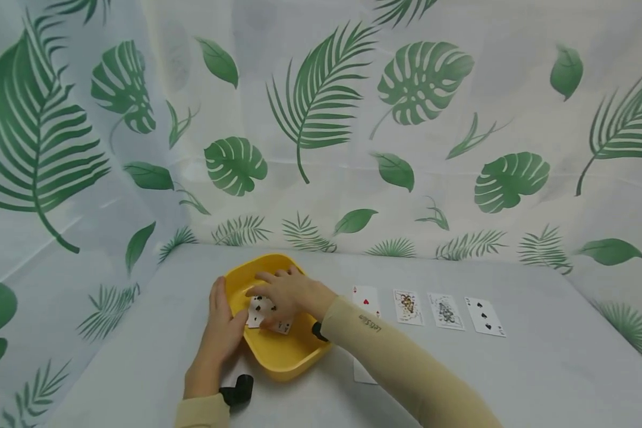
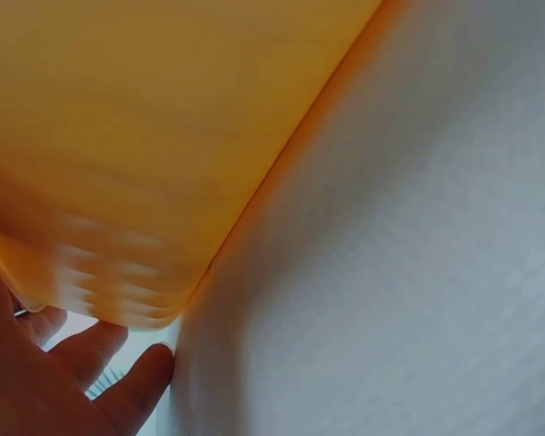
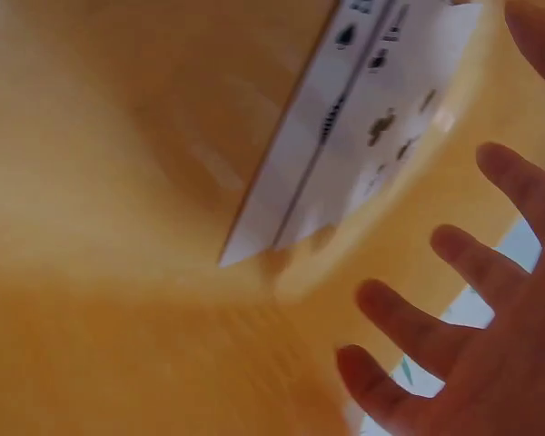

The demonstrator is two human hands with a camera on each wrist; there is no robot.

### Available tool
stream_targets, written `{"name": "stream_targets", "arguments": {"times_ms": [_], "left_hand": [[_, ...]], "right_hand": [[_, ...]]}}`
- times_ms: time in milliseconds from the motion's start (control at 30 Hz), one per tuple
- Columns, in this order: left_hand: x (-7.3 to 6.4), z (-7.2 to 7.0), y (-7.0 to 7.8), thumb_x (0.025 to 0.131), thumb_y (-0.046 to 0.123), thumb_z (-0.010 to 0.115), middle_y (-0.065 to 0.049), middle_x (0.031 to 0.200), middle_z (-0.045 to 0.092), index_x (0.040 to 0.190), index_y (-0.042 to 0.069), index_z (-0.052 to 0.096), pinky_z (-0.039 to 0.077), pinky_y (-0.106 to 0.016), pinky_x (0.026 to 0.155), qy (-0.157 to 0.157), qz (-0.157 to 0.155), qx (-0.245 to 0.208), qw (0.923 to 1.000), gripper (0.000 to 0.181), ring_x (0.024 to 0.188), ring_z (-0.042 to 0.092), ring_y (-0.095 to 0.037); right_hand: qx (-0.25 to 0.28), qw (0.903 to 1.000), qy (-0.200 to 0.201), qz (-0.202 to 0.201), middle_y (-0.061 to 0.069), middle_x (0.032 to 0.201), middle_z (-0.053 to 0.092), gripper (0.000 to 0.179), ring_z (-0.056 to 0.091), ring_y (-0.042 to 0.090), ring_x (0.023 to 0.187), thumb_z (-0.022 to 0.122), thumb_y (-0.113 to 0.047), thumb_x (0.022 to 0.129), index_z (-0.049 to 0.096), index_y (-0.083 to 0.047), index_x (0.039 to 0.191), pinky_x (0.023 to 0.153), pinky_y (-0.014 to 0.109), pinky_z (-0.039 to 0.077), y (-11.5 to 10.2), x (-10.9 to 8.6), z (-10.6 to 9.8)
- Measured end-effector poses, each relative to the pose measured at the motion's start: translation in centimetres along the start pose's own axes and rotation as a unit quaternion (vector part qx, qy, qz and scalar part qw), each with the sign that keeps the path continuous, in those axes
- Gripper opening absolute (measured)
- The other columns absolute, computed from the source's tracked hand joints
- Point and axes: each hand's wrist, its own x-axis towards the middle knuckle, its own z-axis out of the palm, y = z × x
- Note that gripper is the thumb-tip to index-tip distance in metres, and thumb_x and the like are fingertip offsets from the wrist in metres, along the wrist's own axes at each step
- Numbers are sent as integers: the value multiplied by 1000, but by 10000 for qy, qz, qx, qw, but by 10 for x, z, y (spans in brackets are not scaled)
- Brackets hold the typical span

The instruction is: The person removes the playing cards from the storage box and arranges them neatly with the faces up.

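A yellow plastic basin (image 1: 286, 351) sits on the white cloth. My left hand (image 1: 222, 327) rests against its left side, thumb at the rim and fingers along the outer wall; the left wrist view shows the fingertips (image 2: 150, 372) by the basin's corner. Over the inside of the basin reaches my right hand (image 1: 289, 294), fingers spread and holding nothing. Below it are overlapping playing cards (image 1: 255, 315) with black pips, partly hidden by that hand. In the right wrist view the cards (image 3: 345, 136) lean along the basin wall, beyond the right fingertips.
Right of the basin, cards lie face up in a row: an ace of hearts (image 1: 365, 297), a coloured joker (image 1: 408, 307), a grey joker (image 1: 446, 311) and a spade card (image 1: 485, 316). Another card (image 1: 362, 373) shows partly beneath the right forearm. A leaf-patterned curtain (image 1: 331, 196) hangs behind.
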Motion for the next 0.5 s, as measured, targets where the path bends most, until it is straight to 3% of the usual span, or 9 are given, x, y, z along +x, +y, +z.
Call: {"name": "stream_targets", "arguments": {"times_ms": [200, 500], "left_hand": [[1, 2, 1, 93, 10, 47, -15, 167, -8, 161, 6, -8, 15, -55, 119, 1, -168, -63, 9998, 87, 149, 16, -36], [1, 2, 1, 93, 9, 47, -15, 167, -8, 161, 6, -9, 14, -55, 119, 31, -198, -54, 9998, 88, 149, 16, -36]], "right_hand": [[198, 9985, -446, 230, -6, 164, 28, 71, 34, 27, 145, 63, -67, 87, 41, -48, 151, 119, 57, 16, -2, 0, 8], [125, 9988, -425, 200, -6, 160, 34, 61, 34, 24, 144, 61, -61, 91, 45, -48, 149, 117, 58, 21, -6, 3, 8]]}}
